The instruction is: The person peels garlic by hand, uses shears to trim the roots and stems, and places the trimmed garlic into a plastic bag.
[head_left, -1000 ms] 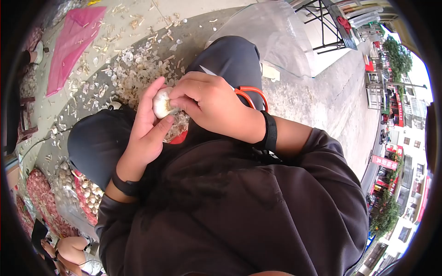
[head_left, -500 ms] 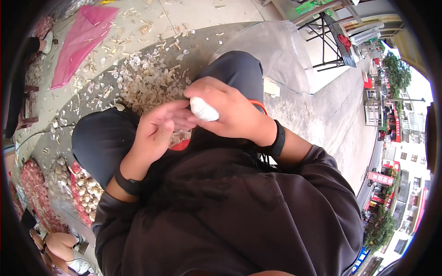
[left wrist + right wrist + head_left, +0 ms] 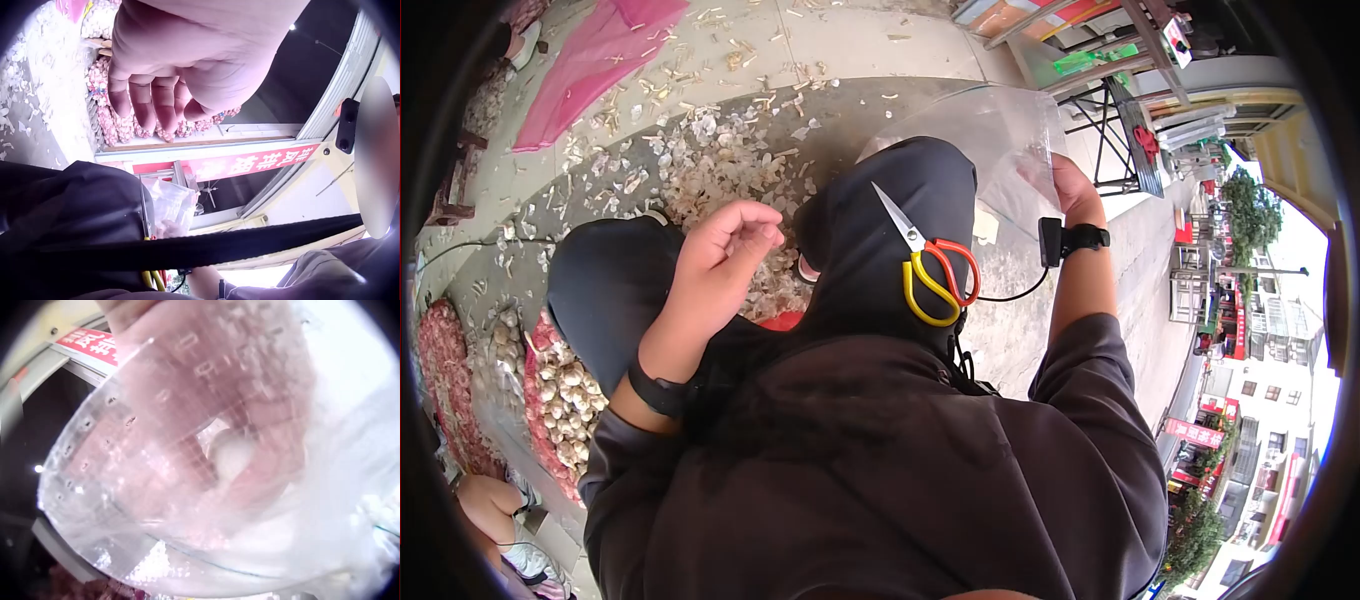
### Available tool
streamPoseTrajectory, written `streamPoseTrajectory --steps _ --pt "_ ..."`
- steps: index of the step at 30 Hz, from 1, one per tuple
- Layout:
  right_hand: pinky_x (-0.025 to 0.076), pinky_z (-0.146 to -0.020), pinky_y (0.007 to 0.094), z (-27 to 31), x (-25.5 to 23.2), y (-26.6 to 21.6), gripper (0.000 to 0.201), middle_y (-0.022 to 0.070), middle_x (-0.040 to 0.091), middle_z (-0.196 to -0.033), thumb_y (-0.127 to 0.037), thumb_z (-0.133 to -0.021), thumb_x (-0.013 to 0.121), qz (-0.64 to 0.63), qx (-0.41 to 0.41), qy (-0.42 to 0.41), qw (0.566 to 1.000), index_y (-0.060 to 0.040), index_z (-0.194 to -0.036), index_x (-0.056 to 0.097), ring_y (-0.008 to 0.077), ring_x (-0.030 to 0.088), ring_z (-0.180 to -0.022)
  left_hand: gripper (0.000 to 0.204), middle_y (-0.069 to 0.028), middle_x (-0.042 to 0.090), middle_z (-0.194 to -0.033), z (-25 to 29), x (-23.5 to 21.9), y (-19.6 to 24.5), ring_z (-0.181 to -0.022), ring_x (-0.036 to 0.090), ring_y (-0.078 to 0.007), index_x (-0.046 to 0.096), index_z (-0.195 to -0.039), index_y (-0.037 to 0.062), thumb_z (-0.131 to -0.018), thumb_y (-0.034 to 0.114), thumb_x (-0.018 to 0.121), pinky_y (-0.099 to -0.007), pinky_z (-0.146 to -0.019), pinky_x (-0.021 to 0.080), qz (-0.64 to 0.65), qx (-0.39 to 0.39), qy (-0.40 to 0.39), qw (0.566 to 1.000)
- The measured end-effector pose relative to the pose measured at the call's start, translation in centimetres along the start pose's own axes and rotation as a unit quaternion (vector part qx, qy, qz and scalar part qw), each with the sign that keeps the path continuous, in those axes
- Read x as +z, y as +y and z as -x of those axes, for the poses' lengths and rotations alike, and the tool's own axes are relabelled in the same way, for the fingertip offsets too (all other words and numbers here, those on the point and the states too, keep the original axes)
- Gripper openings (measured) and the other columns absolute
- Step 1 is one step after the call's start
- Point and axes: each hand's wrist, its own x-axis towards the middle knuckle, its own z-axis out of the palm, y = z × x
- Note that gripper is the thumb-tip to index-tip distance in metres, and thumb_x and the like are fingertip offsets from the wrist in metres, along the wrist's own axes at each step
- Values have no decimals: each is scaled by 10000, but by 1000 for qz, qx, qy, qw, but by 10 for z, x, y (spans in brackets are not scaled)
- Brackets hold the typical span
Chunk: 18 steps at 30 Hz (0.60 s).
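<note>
My right hand reaches out to the right, to the clear plastic bag beyond the knee. Through the bag's perforated film, the right wrist view shows a white garlic bulb between the fingers and thumb. My left hand hangs over the lap, fingers loosely bent and holding nothing. On the right thigh lies a pair of scissors with one orange and one yellow handle, blades pointing away from the body.
Garlic skins litter the ground ahead. At left, a red net sack holds many garlic bulbs, with another net sack beyond it. A pink sheet lies at upper left. A dark table stands past the bag.
Both hands were at the garlic bulb in the lap; the right hand took it and swung right to the bag. The scissors on the thigh came into full view.
</note>
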Motion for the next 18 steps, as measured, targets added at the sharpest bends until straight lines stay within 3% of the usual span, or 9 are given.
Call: streamPoseTrajectory --steps 2,4,8,10,12,14,15,16,18 --pt "572 -832 308 -2 13 8 294 90 681 -1025 -203 -932 641 -49 31 9 998 9 -1137 643 193 671 -920 121 -22 635 -905 -1 -2 -2 -868 601 -82 620 -1046 -3 -963 81 589 -235 -783 476 -6 10 3 1000" --pt "569 -799 309 -17 -11 24 312 96 681 -1043 -243 -945 624 43 -5 33 999 -2 -1142 645 202 673 -913 124 -31 639 -918 0 -7 -1 -867 595 -80 622 -1048 3 -955 83 603 -234 -773 473 -4 -10 9 1000" --pt "535 -713 291 -17 -2 19 436 113 688 -1066 -400 -989 507 109 -93 133 981 -23 -1152 652 250 680 -862 139 -29 647 -910 0 -22 3 -875 601 -83 631 -1049 6 -948 100 619 -234 -784 473 45 77 67 994" --pt "510 -720 270 -4 -6 5 401 72 693 -982 -331 -986 484 300 -164 283 896 -5 -1140 663 168 647 -865 148 -30 653 -931 8 -47 18 -911 608 -91 633 -1074 5 -961 93 598 -242 -829 482 18 115 106 988" --pt "471 -753 275 36 41 -5 224 61 672 -935 -204 -966 554 270 -360 340 826 5 -955 633 146 602 -827 164 -34 660 -957 26 -87 36 -929 611 -102 636 -1106 12 -978 90 568 -252 -859 488 -27 170 178 969" --pt "450 -757 265 57 49 -4 105 55 630 -908 -78 -961 549 382 -544 302 683 12 -920 585 145 575 -816 117 -4 621 -861 50 -130 51 -822 568 -80 636 -1026 30 -963 76 548 -235 -761 461 -90 198 330 919" --pt "440 -716 266 75 78 4 100 43 603 -878 -85 -956 569 370 -568 220 701 5 -911 576 131 547 -772 96 29 577 -763 64 -152 54 -723 522 -53 631 -940 42 -945 54 536 -215 -668 433 -123 177 424 880" --pt "436 -667 273 96 108 12 78 58 588 -841 -62 -938 585 488 -557 177 648 5 -903 565 143 525 -710 85 22 591 -775 81 -196 30 -744 538 -57 630 -950 46 -946 63 546 -220 -681 447 -130 173 460 861" --pt "433 -573 288 119 144 21 67 108 560 -795 -22 -899 604 603 -419 -59 676 14 -872 554 182 519 -626 137 -17 640 -880 125 -267 -31 -827 593 -97 633 -1050 31 -962 98 552 -246 -755 480 -177 92 533 822"
